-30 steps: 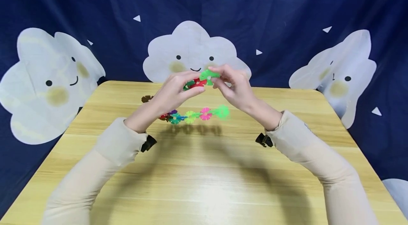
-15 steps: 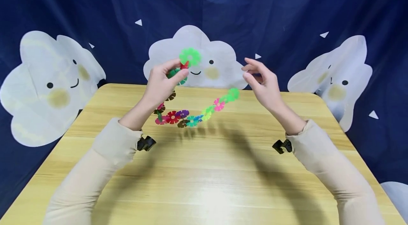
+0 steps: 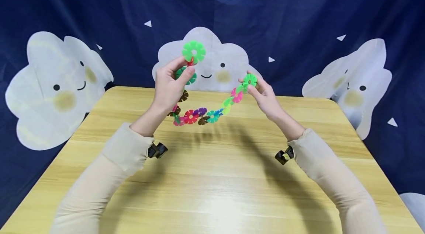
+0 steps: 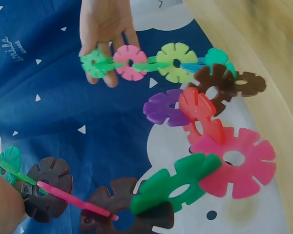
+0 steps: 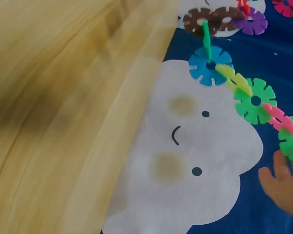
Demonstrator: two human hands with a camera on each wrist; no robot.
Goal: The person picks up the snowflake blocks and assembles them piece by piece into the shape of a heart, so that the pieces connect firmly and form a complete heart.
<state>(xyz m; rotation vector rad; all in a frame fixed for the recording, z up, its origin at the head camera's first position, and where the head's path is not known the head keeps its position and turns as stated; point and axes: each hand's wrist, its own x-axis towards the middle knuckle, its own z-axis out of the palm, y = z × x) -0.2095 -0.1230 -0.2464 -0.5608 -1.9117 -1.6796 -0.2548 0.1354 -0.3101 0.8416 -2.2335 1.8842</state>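
Observation:
A chain of interlocking plastic flower discs hangs in a U between my hands above the table's far part. My left hand (image 3: 169, 84) pinches its left end at a red disc (image 3: 190, 63). A green disc (image 3: 194, 52) stands above that grip, and a darker green disc (image 3: 186, 76) is partly behind the thumb. My right hand (image 3: 265, 97) pinches the green disc (image 3: 249, 80) at the other end. Along the sagging part are a pink disc (image 3: 237, 95), a red disc (image 3: 190, 117) and a purple disc (image 3: 200, 111). The left wrist view shows brown discs (image 4: 124, 209) close up.
The wooden table (image 3: 212, 175) lies below the hands, its far edge beneath the chain. Behind it hangs a dark blue cloth (image 3: 299, 9) with white clouds. A black wrist mount (image 3: 157, 150) sits at the left cuff, another mount (image 3: 284, 155) at the right.
My right hand let go of the green disc near my left hand, moved right, and took hold of the chain's other end. My left hand rose slightly, lifting the chain.

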